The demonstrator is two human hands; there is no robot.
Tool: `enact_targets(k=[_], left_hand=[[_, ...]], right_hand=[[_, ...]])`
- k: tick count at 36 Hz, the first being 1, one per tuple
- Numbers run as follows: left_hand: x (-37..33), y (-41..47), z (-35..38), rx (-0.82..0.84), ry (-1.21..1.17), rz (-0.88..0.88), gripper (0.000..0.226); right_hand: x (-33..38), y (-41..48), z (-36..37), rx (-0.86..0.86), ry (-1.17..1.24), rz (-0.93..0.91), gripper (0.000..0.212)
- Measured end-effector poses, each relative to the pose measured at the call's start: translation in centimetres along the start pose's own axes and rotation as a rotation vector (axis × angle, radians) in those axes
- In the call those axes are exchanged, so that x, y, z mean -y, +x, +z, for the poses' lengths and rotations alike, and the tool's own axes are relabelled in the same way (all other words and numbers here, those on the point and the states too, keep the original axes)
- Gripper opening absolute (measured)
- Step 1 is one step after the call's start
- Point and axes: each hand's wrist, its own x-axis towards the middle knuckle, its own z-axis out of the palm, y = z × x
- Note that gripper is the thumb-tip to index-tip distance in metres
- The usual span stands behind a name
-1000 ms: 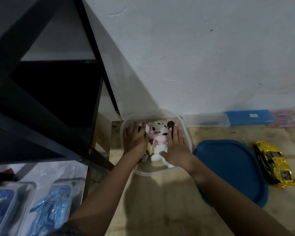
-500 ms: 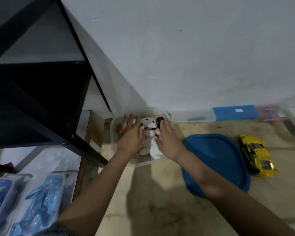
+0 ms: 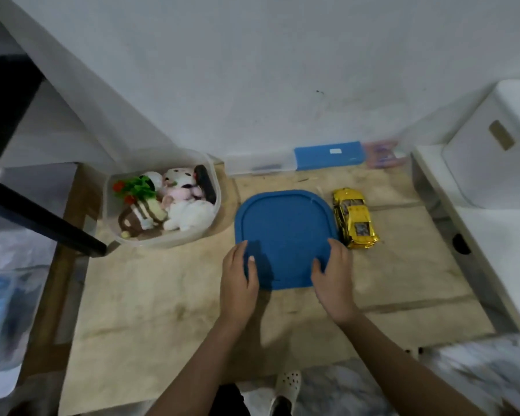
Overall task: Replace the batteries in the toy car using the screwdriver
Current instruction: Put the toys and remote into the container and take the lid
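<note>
**Both hands on blue lid; toy car alongside**

The blue lid point(image 3: 285, 229) is seen lying flat on the wooden table point(image 3: 162, 295). Its near left corner is held by the left hand point(image 3: 239, 277), with the thumb laid on top and the fingers curled along the edge. The near right corner is held likewise by the right hand point(image 3: 333, 280). How far the fingers reach beneath cannot be told. The yellow toy car point(image 3: 354, 217) is found on the table just beside the lid's right edge, untouched. A clear tub point(image 3: 162, 243) of plush toys point(image 3: 186, 214) is noted left of the lid.
</note>
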Motion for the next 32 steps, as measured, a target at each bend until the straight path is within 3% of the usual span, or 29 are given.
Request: enact_targets(k=[4, 14, 24, 32], left_hand=[[1.0, -0.3, 1.4, 0.01, 0.002, -0.129, 0.05], [1.2, -0.1, 2.8, -0.001, 0.111, -0.158, 0.052], [0.1, -0.2, 0.7, -0.088, -0.282, -0.352, 0.054], [-2.3, 1.1, -0.8, -0.153, -0.368, -0.287, 0.053]], right_hand=[[-1.9, -0.4, 0.3, -0.062, -0.005, 0.048, 0.055], [-1.9, -0.8, 1.4, -0.066, 0.076, 0.117, 0.064], [0.1, -1.3, 0.7, -0.07, 0.284, 0.197, 0.059], [2.3, -0.6, -0.8, -0.113, 0.416, 0.162, 0.062]])
